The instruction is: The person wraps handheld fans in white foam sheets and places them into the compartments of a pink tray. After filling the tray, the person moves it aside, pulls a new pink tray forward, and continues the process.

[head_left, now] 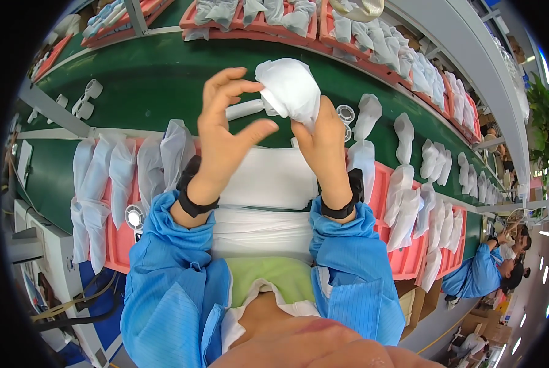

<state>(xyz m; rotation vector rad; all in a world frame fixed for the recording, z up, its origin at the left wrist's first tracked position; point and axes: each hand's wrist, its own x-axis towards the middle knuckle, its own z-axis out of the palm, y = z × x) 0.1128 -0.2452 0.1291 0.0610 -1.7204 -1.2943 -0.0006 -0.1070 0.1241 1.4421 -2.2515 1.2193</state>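
Observation:
My right hand (323, 132) grips a thin white bag (293, 89) from its right side, thumb in front and the other fingers behind it. The bag is puffed around something, and what is inside is mostly hidden. My left hand (225, 116) is open at the bag's left side, thumb and fingers spread, index fingertip by its edge. Between the hands a white cylindrical handle (245, 110) shows; I cannot tell whether it joins the bagged thing or lies on the green belt (158, 80). Just right of my right hand lies a white device with a round grille (345, 113).
A stack of white bags (262, 178) lies before me. Pink trays (382, 196) hold bagged items on both sides; more pink trays (250, 32) line the far shelf. White devices (87, 98) lie at left on the belt, bagged ones (368, 116) at right. Co-workers (480, 270) sit far right.

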